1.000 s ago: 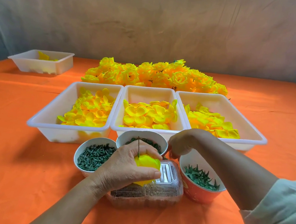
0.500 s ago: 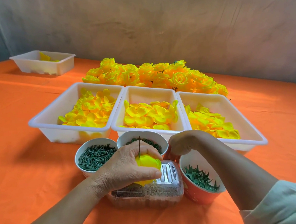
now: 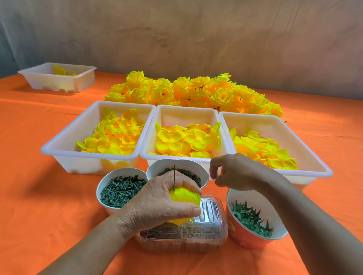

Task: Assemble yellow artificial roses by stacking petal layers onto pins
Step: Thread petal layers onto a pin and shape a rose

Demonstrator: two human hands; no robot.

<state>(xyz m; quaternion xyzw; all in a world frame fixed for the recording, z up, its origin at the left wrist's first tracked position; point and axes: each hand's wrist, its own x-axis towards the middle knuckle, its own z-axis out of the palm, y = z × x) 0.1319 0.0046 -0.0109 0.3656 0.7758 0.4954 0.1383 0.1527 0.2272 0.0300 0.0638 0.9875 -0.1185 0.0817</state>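
Observation:
My left hand (image 3: 163, 202) grips a half-built yellow rose (image 3: 186, 199) over a clear plastic box (image 3: 203, 235). A thin pin (image 3: 173, 176) sticks straight up out of the petals. My right hand (image 3: 234, 171) hovers just above and to the right of the bowl of green rings (image 3: 181, 172), its fingertips pinching a tiny green piece (image 3: 218, 177). Three white trays of loose yellow petals stand behind: left (image 3: 68, 138), middle (image 3: 186, 112), right (image 3: 304, 150).
A bowl of green pegs (image 3: 120, 190) sits left of the rose; an orange bowl of green leaf-shaped calyxes (image 3: 252, 219) sits right. Finished yellow roses (image 3: 192, 93) are heaped at the back. A small white tray (image 3: 58, 78) stands far left on the orange cloth (image 3: 22, 190).
My right hand has lifted out of the ring bowl and moved up and to the right with a small green piece in its fingertips. My left hand has kept the rose still.

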